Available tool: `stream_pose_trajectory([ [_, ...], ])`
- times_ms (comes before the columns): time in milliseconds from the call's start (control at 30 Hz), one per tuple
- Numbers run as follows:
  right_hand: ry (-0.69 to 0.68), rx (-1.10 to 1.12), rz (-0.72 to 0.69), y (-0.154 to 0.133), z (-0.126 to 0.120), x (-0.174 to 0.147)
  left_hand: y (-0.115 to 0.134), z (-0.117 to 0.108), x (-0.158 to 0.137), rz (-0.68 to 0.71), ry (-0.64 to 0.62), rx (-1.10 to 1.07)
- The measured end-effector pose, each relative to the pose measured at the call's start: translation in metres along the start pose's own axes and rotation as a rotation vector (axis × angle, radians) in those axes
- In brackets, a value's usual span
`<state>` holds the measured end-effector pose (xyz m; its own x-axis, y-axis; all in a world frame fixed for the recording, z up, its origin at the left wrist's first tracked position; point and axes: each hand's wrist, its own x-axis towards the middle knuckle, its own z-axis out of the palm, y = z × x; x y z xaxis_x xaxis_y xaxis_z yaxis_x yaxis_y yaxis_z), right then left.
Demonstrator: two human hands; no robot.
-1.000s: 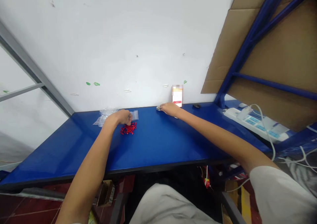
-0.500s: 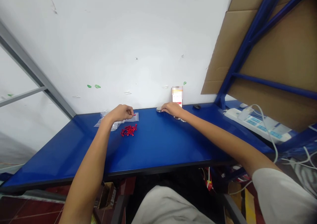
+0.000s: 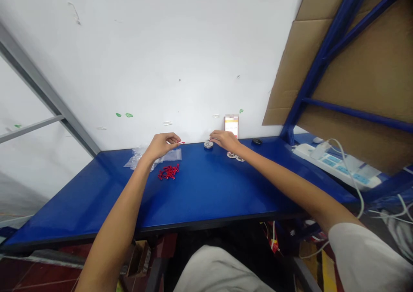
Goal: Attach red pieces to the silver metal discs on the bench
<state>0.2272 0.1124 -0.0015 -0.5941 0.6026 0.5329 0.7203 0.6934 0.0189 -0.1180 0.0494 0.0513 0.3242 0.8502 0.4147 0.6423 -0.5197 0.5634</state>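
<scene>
My left hand is closed in a pinch on a small red cord, whose end sticks out past the fingertips. Below that hand lies a loose pile of similar red cords. My right hand is closed, its fingertips pinching the edge of a thin round disc. Directly under it sits a short stack of silvery discs on the blue table. Clear plastic bags lie beside and partly behind my left hand and wrist.
A lit phone leans on the wall behind my right hand. Two round discs lie near my right wrist. A black object and a white power strip with cables are at the right. The blue table ends at a dark front edge.
My left hand has risen slightly and moved right with the red cord. My right hand has lifted a little off the disc stack, so the stack now shows below its fingertips.
</scene>
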Motion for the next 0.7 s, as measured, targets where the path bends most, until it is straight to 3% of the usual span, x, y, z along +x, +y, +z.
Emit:
stream_pose_trajectory([
  [100, 0.091, -0.023, 0.008, -0.007, -0.019, -0.013, 0.004, 0.010, 0.000, -0.041, -0.006, -0.157],
  [233, 0.047, 0.030, 0.048, -0.022, -0.036, -0.037, 0.007, 0.038, 0.001, -0.033, -0.087, -0.365],
  [433, -0.039, 0.417, 0.145, -0.031, -0.025, -0.062, 0.027, 0.094, -0.005, -0.031, -0.147, -0.764],
  [533, -0.044, 0.556, 0.199, -0.032, -0.017, -0.066, 0.038, 0.104, -0.010, -0.030, -0.212, -0.789],
  [700, -0.064, 0.526, 0.209, -0.040, -0.020, -0.067, 0.042, 0.103, -0.014, -0.075, -0.258, -0.740],
])
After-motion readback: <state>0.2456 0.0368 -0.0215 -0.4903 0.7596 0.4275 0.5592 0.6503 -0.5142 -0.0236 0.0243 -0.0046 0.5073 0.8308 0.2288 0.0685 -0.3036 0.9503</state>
